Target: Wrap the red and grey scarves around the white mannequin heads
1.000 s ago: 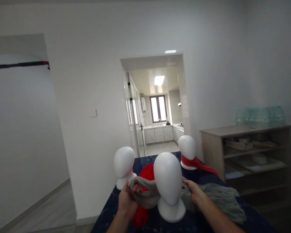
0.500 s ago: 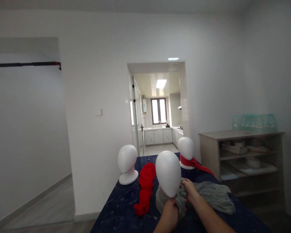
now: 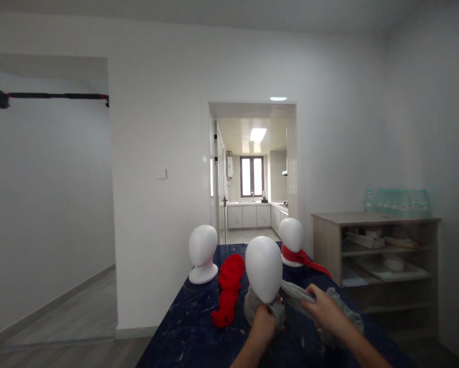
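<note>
A white foam mannequin head (image 3: pixel 264 268) stands nearest me on the dark blue table (image 3: pixel 191 332). A grey scarf (image 3: pixel 290 299) is wound round its neck. My left hand (image 3: pixel 263 324) is closed on the scarf in front of the neck. My right hand (image 3: pixel 323 307) grips the scarf's loose end, held out to the right of the head above the table. A red scarf (image 3: pixel 227 289) lies bunched to the left.
Two more white heads stand farther back: a bare head (image 3: pixel 202 252) at the left and another head (image 3: pixel 291 236) at the right with a red scarf round its neck. A wooden shelf unit (image 3: pixel 378 255) stands right of the table. A doorway (image 3: pixel 252 174) opens onto a kitchen.
My left hand came from the head's left side round to its front. The grey scarf now wraps the neck, and my right hand has drawn its end out to the right.
</note>
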A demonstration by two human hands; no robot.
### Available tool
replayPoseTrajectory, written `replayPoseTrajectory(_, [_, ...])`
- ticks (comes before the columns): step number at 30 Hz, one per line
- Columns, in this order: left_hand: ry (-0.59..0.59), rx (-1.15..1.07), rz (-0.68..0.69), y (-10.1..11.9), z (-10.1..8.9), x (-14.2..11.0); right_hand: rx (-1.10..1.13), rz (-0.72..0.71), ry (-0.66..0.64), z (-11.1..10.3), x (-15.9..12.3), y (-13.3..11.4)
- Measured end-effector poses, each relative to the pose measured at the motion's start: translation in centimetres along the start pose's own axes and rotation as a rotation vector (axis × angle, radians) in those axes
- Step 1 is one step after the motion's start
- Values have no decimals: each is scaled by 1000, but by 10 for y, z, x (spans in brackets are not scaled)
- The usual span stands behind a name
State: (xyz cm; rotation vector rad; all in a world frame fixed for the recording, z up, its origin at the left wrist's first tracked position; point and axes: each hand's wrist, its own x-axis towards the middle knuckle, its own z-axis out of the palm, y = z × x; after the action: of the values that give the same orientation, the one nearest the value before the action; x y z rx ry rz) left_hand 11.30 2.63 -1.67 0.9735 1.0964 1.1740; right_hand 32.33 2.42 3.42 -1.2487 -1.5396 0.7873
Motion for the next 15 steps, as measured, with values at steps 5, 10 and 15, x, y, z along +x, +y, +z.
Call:
replayPoseTrajectory(5, [3,126,121,3,-6,-4,-47,-129,112,24,-22,11])
replayPoseTrajectory(10, [-37,179,240,14,-9,-14,7,-99,81,69,-32,24])
replayPoseTrajectory(15, [-37,211,252,22,-9,-21,17,-72,174,90,-26,21])
